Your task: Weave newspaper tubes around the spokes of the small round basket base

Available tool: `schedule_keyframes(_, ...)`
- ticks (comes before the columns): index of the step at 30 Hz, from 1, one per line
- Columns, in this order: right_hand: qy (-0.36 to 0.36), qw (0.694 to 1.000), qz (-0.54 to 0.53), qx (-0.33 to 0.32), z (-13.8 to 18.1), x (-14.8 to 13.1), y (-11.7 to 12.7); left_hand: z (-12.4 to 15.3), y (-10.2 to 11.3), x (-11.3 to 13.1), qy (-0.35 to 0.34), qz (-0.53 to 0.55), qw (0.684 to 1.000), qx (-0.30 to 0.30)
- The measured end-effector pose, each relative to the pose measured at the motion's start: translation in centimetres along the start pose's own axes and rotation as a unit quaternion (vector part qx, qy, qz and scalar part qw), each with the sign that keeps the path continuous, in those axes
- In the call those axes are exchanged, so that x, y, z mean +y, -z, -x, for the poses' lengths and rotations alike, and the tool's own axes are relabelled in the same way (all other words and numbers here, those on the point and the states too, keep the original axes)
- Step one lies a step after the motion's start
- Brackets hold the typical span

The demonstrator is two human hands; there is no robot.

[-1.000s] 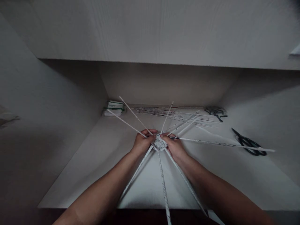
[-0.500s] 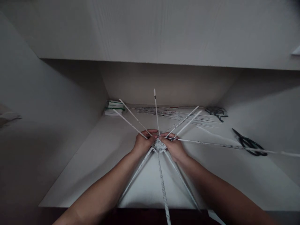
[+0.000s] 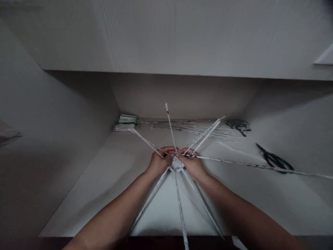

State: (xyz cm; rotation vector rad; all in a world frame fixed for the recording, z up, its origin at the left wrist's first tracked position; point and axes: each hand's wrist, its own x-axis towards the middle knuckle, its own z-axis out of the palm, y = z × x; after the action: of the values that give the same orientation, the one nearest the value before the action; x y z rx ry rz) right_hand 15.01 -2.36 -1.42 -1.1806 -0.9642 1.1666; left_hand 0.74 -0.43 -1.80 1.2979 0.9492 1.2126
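Between my hands is a small round woven paper base (image 3: 177,164), with several rolled paper sticks fanning out from it like spokes. My left hand (image 3: 159,162) grips its left edge, thumb on top and fingers curled behind. From the other side my right hand (image 3: 191,164) pinches the upper right edge, thumb near the left thumb. One spoke (image 3: 170,121) stands up at the far side; another (image 3: 180,205) runs down towards me. A long paper stick (image 3: 234,162) leads from my right fingers out to the right, passing over the scissors. The fingertips behind the base are partly hidden.
Black-handled scissors (image 3: 277,161) lie on the white shelf surface (image 3: 104,180) at right. Along the back wall are a pile of thin paper sticks (image 3: 192,130), a green-and-white packet (image 3: 126,122) and a dark tangled item (image 3: 238,125). A panel edge (image 3: 182,73) overhangs above.
The woven base has turned or tilted slightly in my hands: the far spoke's tip has shifted left, and the left and right spoke pairs appear closer together. Both hands keep their hold.
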Motion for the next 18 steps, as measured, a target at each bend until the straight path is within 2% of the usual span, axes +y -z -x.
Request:
schedule_keyframes(5, 0.001, 1.0, 0.002, -0.016, -0.16, 0.23, 0.11, 0.1, 0.07, 0.66, -0.028, -0.03, 0.999, -0.032)
schedule_keyframes(11, -0.04, 0.998, -0.038, -0.001, -0.27, 0.16, -0.08, 0.0, 0.16, 0.22, -0.061, -0.072, 0.995, -0.01)
schedule_keyframes(14, -0.062, 0.995, -0.074, -0.022, -0.21, -0.11, -0.26, -0.08, 0.19, 0.07, -0.065, -0.074, 0.995, -0.006)
schedule_keyframes(18, -0.055, 0.995, -0.07, -0.034, -0.2, -0.26, -0.28, -0.26, 0.38, 0.1, -0.057, -0.059, 0.996, -0.036)
